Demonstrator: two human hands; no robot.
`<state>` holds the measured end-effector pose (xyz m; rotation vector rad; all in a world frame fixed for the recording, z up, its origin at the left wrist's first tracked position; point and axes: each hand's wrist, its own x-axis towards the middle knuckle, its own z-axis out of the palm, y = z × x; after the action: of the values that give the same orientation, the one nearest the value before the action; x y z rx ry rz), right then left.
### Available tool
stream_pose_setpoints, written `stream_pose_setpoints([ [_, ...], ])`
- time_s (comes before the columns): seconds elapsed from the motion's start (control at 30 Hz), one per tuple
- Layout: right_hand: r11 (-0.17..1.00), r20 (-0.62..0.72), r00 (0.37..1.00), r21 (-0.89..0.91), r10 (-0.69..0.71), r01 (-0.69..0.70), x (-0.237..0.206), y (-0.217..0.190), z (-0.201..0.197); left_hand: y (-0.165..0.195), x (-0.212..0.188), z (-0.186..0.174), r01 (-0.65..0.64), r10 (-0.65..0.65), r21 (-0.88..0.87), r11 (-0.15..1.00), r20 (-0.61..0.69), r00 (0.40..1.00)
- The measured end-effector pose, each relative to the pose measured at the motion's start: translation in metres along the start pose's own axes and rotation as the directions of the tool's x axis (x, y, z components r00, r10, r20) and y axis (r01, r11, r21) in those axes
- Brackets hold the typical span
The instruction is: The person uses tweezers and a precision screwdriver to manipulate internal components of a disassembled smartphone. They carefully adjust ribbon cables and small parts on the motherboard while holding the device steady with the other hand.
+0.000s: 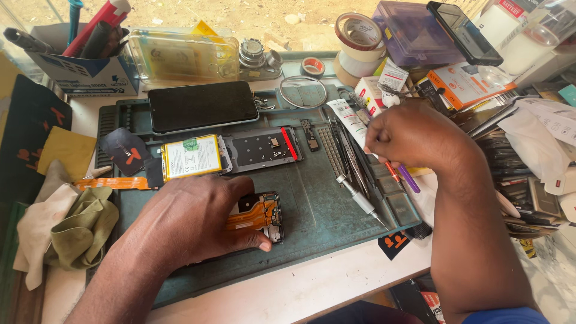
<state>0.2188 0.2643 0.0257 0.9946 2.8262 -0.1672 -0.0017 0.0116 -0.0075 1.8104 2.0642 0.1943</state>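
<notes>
- The left hand (192, 219) is closest to us. It lies flat over an opened phone (264, 216) and presses it down, thumb along the near edge.
- The opened phone sits in the middle of the green work mat (324, 204). Its back is off, and an orange flat cable and small dark parts show inside.
- The right hand (408, 135) is curled shut over the tools on the right side of the mat. A purple-tipped tool (409, 179) pokes out under it. I cannot tell what it pinches.
- A screwdriver (360, 201) lies on the mat between the 2 hands.
- The mat lies on a pale table (300, 288), with sandy ground outside past it.
- Behind the phone lie a yellow and white battery (192, 157), a grey metal plate (264, 149) with a red strip, and a whole black phone (203, 106).
- A blue and white box (90, 75) of pens stands far left. Tape rolls (357, 36) and a purple plastic box (414, 33) sit far right.
</notes>
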Motion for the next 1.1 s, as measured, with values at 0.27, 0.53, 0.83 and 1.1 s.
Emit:
stream_pose_setpoints([
  [0.27,0.956,0.234,0.941,-0.221,0.246,-0.195,-0.009,-0.033,-0.001,0.005,-0.002,-0.006,0.050,-0.052,-0.035,0.998,-0.060,0.997],
  [0.53,0.910,0.189,0.950,-0.382,0.248,-0.162,-0.002,-0.036,0.007,0.002,-0.002,-0.004,0.047,-0.052,-0.045,0.998,-0.123,0.991],
  [0.83,0.876,0.119,0.969,-0.462,0.217,-0.139,-0.001,-0.032,0.016,0.002,-0.001,-0.005,0.050,-0.055,-0.032,0.998,-0.175,0.983],
  [1.1,0.950,0.109,0.958,-0.202,0.264,-0.239,-0.006,-0.005,0.010,0.001,-0.001,-0.003,0.038,-0.047,-0.046,0.998,-0.221,0.974],
])
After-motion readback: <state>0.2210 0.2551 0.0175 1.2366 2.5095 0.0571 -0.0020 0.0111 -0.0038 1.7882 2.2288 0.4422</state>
